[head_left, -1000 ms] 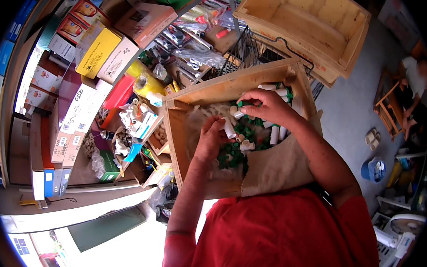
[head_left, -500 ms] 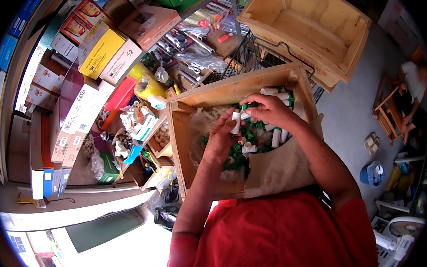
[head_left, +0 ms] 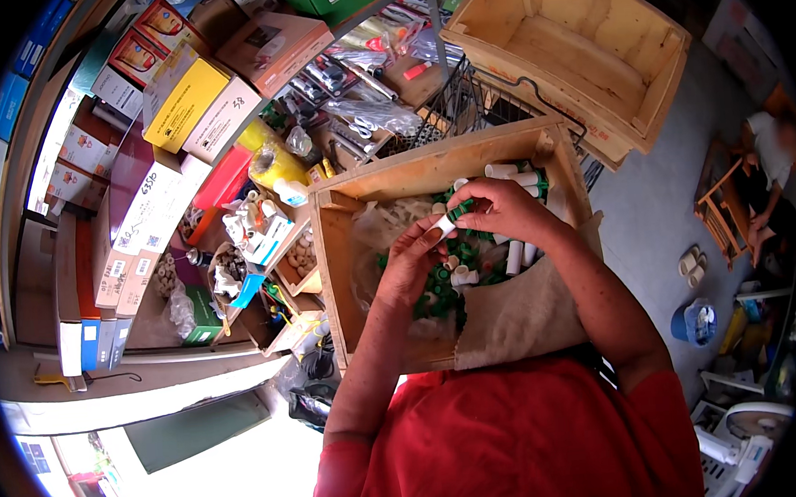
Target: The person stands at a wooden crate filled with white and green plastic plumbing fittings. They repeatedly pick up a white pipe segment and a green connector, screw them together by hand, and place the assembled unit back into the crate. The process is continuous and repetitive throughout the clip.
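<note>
Over a wooden box (head_left: 331,289), both hands meet at one small part. My left hand (head_left: 406,262) is closed round a short white plastic tube (head_left: 445,226). At the tube's upper end, my right hand (head_left: 502,208) pinches a green plastic fitting (head_left: 460,210), which touches the tube or sits on it. Fingers partly cover the joint. Below them the box holds many loose green parts (head_left: 439,293) and white tube pieces (head_left: 513,258). A clear plastic bag (head_left: 370,241) lies along the box's left side, and a brown cloth (head_left: 521,323) drapes over its near right corner.
A larger wooden crate (head_left: 578,55) stands at the far right beside a black wire basket (head_left: 461,94). Shelves with cartons (head_left: 136,219) and small bins fill the left. At the right, a person (head_left: 771,171) sits near a blue bucket (head_left: 694,323) and a white fan (head_left: 747,437).
The white tube has tipped from nearly upright to slanting toward my right hand. My right fingers have brought the green fitting to its end.
</note>
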Demonstrator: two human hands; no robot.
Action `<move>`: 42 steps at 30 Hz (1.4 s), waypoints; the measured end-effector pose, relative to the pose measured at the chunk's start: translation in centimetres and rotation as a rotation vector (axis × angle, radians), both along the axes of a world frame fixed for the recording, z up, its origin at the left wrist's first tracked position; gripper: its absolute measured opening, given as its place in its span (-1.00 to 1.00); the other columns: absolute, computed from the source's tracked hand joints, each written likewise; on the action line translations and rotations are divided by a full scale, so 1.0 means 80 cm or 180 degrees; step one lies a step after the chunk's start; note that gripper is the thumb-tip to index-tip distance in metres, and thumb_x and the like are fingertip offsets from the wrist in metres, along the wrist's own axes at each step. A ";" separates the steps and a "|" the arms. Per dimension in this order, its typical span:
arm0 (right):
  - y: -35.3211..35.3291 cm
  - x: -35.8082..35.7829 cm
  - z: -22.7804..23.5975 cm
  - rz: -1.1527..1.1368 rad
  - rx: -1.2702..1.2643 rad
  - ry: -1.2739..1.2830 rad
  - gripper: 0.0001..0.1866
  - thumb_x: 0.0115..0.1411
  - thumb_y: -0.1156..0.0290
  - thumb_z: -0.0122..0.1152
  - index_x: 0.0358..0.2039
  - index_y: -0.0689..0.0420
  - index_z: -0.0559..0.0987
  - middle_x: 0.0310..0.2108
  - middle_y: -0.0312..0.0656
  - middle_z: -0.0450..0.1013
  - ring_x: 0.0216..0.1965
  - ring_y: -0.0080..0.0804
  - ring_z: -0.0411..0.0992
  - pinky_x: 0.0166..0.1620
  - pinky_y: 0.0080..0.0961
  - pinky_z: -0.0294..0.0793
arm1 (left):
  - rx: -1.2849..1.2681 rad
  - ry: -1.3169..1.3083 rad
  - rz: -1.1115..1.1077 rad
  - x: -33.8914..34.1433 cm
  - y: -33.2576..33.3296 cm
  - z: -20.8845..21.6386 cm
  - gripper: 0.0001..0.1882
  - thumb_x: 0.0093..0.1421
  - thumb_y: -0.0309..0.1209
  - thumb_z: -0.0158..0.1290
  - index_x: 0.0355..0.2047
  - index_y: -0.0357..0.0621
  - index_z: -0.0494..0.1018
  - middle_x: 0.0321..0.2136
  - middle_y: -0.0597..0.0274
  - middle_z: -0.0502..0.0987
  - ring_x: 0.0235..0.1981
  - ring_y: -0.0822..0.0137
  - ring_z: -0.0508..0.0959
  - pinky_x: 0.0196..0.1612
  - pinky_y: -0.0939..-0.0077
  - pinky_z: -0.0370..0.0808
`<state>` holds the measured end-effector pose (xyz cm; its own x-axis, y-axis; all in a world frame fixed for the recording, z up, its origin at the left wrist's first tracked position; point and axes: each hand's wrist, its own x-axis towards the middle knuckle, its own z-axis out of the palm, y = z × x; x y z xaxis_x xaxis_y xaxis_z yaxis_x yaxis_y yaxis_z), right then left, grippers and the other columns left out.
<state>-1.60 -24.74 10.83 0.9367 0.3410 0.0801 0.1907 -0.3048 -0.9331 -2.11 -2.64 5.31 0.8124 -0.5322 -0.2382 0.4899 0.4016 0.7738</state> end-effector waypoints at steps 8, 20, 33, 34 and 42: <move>-0.001 -0.001 -0.003 0.0046 -0.0324 -0.0192 -0.67 0.05 0.36 0.34 -0.14 0.08 0.56 -0.25 -0.16 0.48 -0.22 -0.27 0.49 -0.16 -0.41 0.46 | 0.0194 -0.0094 0.0105 0.001 -0.001 -0.001 -0.65 0.26 -0.32 0.07 0.00 -0.19 0.42 -0.25 0.28 0.57 -0.37 0.52 0.48 -0.23 0.60 0.42; 0.001 -0.002 -0.002 -0.0048 -0.0593 -0.0232 -0.66 0.01 0.49 0.37 -0.18 0.15 0.51 -0.31 -0.22 0.48 -0.33 -0.43 0.48 -0.23 -0.47 0.47 | 0.0624 -0.0378 0.0189 0.001 -0.004 0.001 -0.71 0.26 -0.39 0.08 -0.04 -0.21 0.45 -0.32 0.31 0.56 -0.40 0.53 0.46 -0.28 0.62 0.42; 0.000 -0.004 -0.005 0.0018 -0.0349 -0.0099 -0.71 -0.03 0.42 0.38 -0.28 0.16 0.52 -0.35 -0.13 0.48 -0.30 -0.23 0.50 -0.23 -0.35 0.46 | 0.0675 -0.0507 0.0224 -0.005 -0.009 0.009 -0.76 0.28 -0.41 0.06 -0.08 -0.24 0.43 -0.40 0.35 0.51 -0.45 0.55 0.43 -0.36 0.66 0.40; 0.000 -0.005 -0.005 0.0028 -0.0413 -0.0122 -0.71 -0.03 0.41 0.38 -0.28 0.15 0.52 -0.35 -0.13 0.48 -0.30 -0.22 0.49 -0.23 -0.34 0.46 | 0.0699 -0.0516 0.0228 -0.006 -0.009 0.009 -0.76 0.28 -0.41 0.06 -0.08 -0.24 0.43 -0.41 0.35 0.50 -0.45 0.55 0.43 -0.36 0.66 0.40; 0.001 -0.008 -0.007 0.0023 -0.0873 -0.0472 -0.71 -0.03 0.37 0.37 -0.29 0.12 0.53 -0.36 -0.10 0.48 -0.27 -0.13 0.48 -0.21 -0.27 0.45 | 0.1012 -0.0698 0.0202 -0.008 -0.008 0.016 -0.74 0.26 -0.40 0.09 -0.09 -0.24 0.43 -0.43 0.37 0.48 -0.47 0.56 0.42 -0.36 0.66 0.39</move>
